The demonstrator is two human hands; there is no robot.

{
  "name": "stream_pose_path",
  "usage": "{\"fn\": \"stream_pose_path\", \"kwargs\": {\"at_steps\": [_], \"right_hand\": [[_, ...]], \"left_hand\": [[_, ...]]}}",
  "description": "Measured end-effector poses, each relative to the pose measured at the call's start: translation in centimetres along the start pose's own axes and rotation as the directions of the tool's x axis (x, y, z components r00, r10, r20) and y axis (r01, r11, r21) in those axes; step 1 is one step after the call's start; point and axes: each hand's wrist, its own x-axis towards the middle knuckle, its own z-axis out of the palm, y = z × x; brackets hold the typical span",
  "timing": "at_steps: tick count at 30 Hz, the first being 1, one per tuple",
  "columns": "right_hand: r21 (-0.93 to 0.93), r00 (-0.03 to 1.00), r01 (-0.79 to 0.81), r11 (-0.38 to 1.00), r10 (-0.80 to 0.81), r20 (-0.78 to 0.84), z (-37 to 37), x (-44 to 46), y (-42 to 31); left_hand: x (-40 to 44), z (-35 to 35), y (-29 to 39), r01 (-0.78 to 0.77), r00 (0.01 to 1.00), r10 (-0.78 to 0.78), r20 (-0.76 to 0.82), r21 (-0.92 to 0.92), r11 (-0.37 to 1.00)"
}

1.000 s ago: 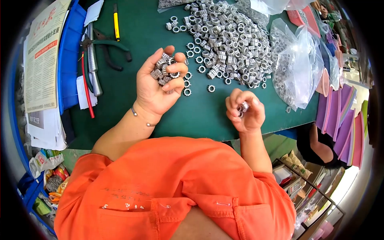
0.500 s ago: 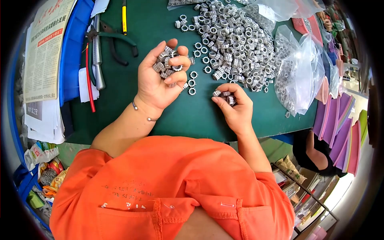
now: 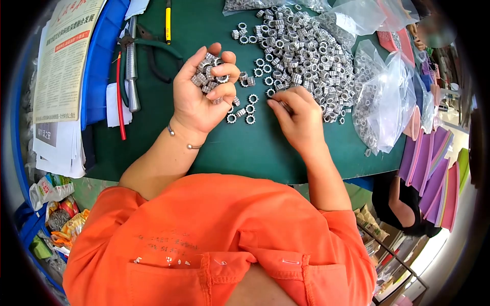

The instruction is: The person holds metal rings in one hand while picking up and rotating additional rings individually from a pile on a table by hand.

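My left hand (image 3: 201, 97) is raised over the table, palm up, its fingers curled around a clump of small toothed metal rings (image 3: 208, 71). My right hand (image 3: 301, 115) is at the near left edge of a large heap of the same rings (image 3: 306, 56), back of the hand upward. Its thumb and fingers are pinched together; a dark bit shows between them, but most of what they hold is hidden. Between the two hands, several loose rings (image 3: 250, 108) lie on the green tabletop (image 3: 245, 153).
Clear plastic bags of rings (image 3: 375, 97) lie right of the heap. At left are pliers (image 3: 148, 46), a red stick-like tool (image 3: 121, 97), a metal rod (image 3: 131, 76), a yellow marker (image 3: 168, 23) and a newspaper (image 3: 66, 61) on a blue bin (image 3: 99, 66). Another person's arm (image 3: 400, 204) shows at right.
My right hand has turned over and moved up and slightly left to the heap's edge, hiding the rings seen in its fingers before. My left hand stays closed on its clump.
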Motion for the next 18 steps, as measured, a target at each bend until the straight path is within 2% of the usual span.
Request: {"fn": "stream_pose_path", "kwargs": {"at_steps": [2, 4, 8, 10, 14, 18], "right_hand": [[-0.278, 0.999, 0.004, 0.960, 0.006, 0.036, 0.6, 0.6, -0.8], [-0.395, 0.994, 0.036, 0.918, 0.010, 0.112, 0.7, 1.0, -1.1], [-0.389, 0.995, 0.055, 0.920, -0.016, 0.103, 0.7, 0.9, -0.7], [-0.314, 0.998, 0.061, 0.947, -0.055, 0.031, 1.0, 0.5, -0.1], [-0.337, 0.986, 0.168, 0.926, -0.152, 0.073, 0.8, 0.3, 0.0], [-0.289, 0.980, 0.200, 0.936, -0.196, 0.045, 0.6, 0.1, 0.4]], "left_hand": [[0.0, 0.1, 0.2, 0.002, 1.000, -0.003, -0.017, -0.023, 1.000], [0.0, 0.2, 0.2, -0.005, 1.000, 0.005, -0.018, -0.014, 1.000], [-0.1, 0.1, 0.2, -0.006, 1.000, 0.006, -0.013, -0.008, 1.000], [-0.1, 0.2, 0.1, -0.016, 1.000, 0.016, -0.005, -0.011, 1.000], [-0.2, 0.1, 0.0, -0.014, 1.000, 0.013, -0.017, -0.004, 1.000], [-0.1, 0.0, 0.1, -0.010, 1.000, 0.010, -0.013, 0.008, 1.000]]}}
